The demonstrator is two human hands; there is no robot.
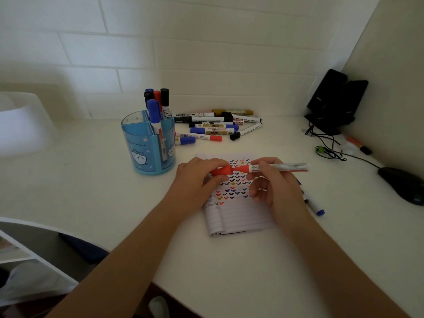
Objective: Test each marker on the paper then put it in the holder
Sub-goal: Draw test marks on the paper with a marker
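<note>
Above the lined paper (241, 216), both hands meet over rows of small coloured check marks. The left hand (195, 180) pinches one red cap (220, 171) between curled fingers and thumb. The right hand (275, 187) grips one red marker (278, 167) near its front end, fingers curled round the barrel. The marker lies level, its red tip pointing left at the mouth of the cap; whether tip and cap touch cannot be told. Its barrel is white with printed lettering and a red stripe, and its back end sticks out to the right past the hand.

One blue see-through holder (149, 143) with cartoon faces stands on the white desk (91, 191), left of the paper. Five capped markers stand upright in it: two blue, two black, one red.

Behind the paper, against the wall, a loose pile of markers (215, 126) lies on the desk, about ten, overlapping too much for an exact count; the caps are blue, black, red and gold.

One blue-capped marker (314, 203) lies just right of the paper, partly hidden by the right wrist. Far right sit one black mouse (403, 184), two black speakers (337, 99) and a tangle of cables (325, 143).
</note>
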